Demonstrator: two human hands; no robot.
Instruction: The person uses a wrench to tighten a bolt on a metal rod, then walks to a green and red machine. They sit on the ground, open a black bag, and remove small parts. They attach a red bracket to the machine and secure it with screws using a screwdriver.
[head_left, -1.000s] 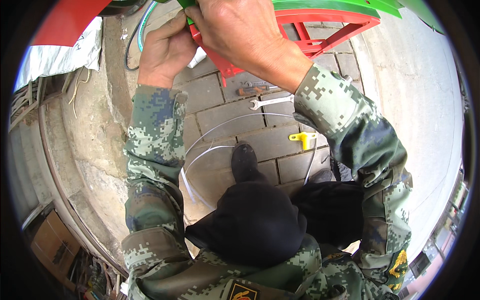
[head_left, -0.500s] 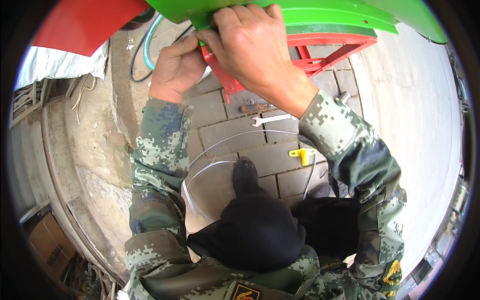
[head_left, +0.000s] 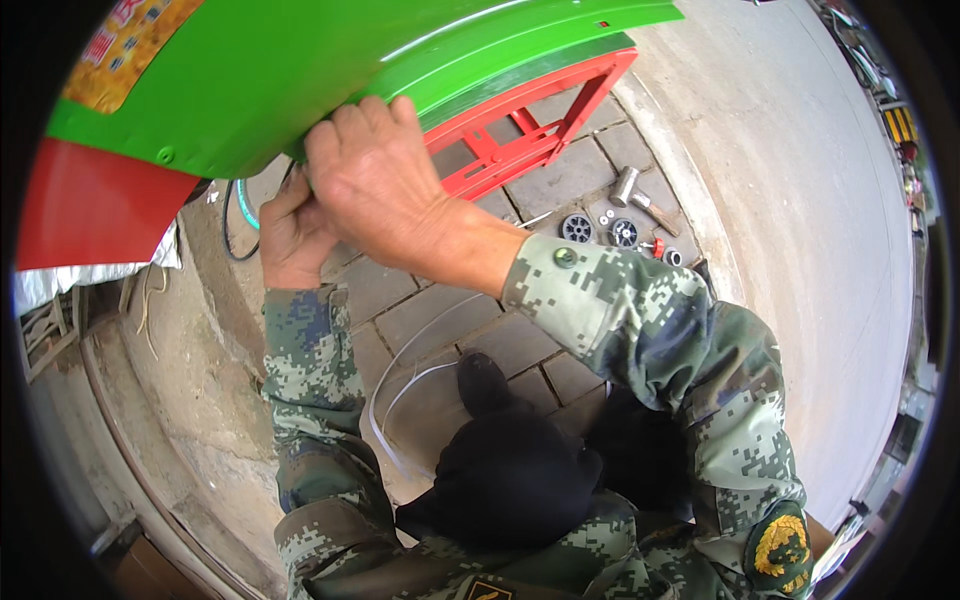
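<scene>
A large machine with a green sheet-metal body (head_left: 300, 60) fills the upper part of the view, standing on a red metal frame (head_left: 520, 150). My right hand (head_left: 375, 185) is closed with its fingers curled at the lower edge of the green metal, near the frame's left corner. My left hand (head_left: 292, 240) is just left of it, thumb and fingers pinched together and partly covered by the right hand. What either hand grips is hidden behind the fingers. A red panel (head_left: 95, 210) lies left of the green body.
Right of the frame, a hammer (head_left: 640, 200), two black wheels (head_left: 577, 228) and small metal parts lie on the paving bricks (head_left: 565, 180). White strapping (head_left: 385, 400) curls beside my shoe (head_left: 483, 380). A teal hose (head_left: 246, 205) runs behind my left hand.
The view has shifted, so the machine appears farther left and lower. The hammer and wheels have come into sight; the wrench and yellow piece no longer show. Both hands remain together at the green edge.
</scene>
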